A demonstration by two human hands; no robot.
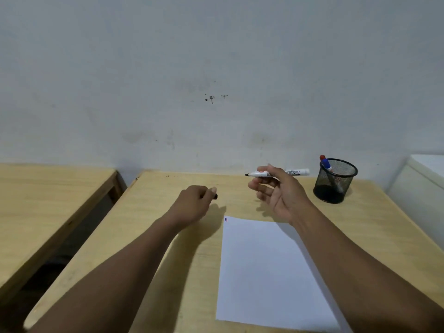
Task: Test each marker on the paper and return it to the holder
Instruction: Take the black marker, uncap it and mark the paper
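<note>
My right hand [278, 191] holds an uncapped white marker with a black tip [295, 172], lying level above the desk and pointing left. My left hand [194, 203] is closed around its black cap [215, 196], whose end shows past my fingers. A white sheet of paper [266, 272] lies on the desk below both hands, with small red and blue strokes [225, 219] at its top left corner. A black mesh holder [335, 181] stands at the right rear of the desk with a red-capped marker [322, 157] and a blue-capped marker [326, 164] in it.
The light wooden desk [168, 236] ends at the grey wall behind. A second wooden table [48, 200] stands to the left across a dark gap. A white object [422, 183] sits at the right edge, beside the holder.
</note>
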